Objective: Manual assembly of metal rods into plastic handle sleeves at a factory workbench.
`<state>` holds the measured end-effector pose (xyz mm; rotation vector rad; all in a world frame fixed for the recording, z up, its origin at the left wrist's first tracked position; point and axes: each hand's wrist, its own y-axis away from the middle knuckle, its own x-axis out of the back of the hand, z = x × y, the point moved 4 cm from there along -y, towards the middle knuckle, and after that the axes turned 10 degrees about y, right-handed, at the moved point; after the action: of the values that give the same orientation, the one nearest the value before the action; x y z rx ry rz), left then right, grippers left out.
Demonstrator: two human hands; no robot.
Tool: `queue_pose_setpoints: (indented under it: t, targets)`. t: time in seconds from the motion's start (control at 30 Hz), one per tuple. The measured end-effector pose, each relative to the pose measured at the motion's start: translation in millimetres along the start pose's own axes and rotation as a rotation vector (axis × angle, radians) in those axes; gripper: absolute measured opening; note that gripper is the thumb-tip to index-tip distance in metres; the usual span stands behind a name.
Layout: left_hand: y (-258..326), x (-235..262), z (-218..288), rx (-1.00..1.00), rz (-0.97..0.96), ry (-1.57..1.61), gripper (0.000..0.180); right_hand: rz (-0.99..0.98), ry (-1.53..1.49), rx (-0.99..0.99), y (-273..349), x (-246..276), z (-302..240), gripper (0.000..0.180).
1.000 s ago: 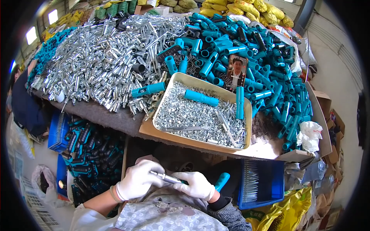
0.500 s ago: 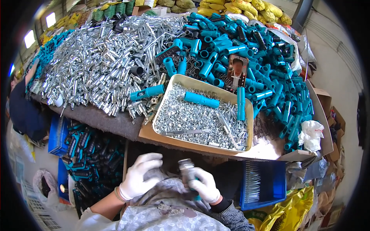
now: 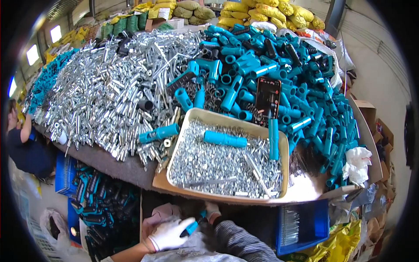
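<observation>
**Teal handle gripped low at the bench edge**

A heap of silver metal parts (image 3: 109,96) fills the upper left of the frame, and teal plastic handles (image 3: 301,87) are piled at upper right. A beige tray (image 3: 174,144) of small screws sits at centre. At lower centre, the left hand (image 3: 168,233), in a white glove, closes its fingers around a teal handle (image 3: 192,227). The right hand (image 3: 212,210) touches its far end, mostly hidden, so I cannot tell its grip. It looks like an assembly step; any next fitting would need both hands aligned. A blue bin (image 3: 314,218) stands at lower right.
</observation>
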<state>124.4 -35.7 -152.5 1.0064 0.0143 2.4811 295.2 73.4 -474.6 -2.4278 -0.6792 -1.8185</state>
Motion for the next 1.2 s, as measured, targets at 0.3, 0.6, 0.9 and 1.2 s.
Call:
queue_pose_setpoints:
  t: [0.3, 0.6, 0.9, 1.2]
  targets:
    - [-13, -22, -27, -0.092, 0.067, 0.083, 0.047, -0.293, 0.075, 0.010, 0, -39, 0, 0.044]
    - [-31, -21, -24, -0.077, 0.126, 0.043, 0.046, -0.251, -0.058, -0.023, -2, -10, 13, 0.045]
    - [-64, -52, -6, 0.107, 0.229, 0.014, 0.049, -0.205, -0.162, -0.037, 5, 37, 3, 0.046]
    - [-82, -65, -34, 0.303, -0.046, 0.032, 0.043, -0.241, -0.190, 0.012, 24, 122, -45, 0.049]
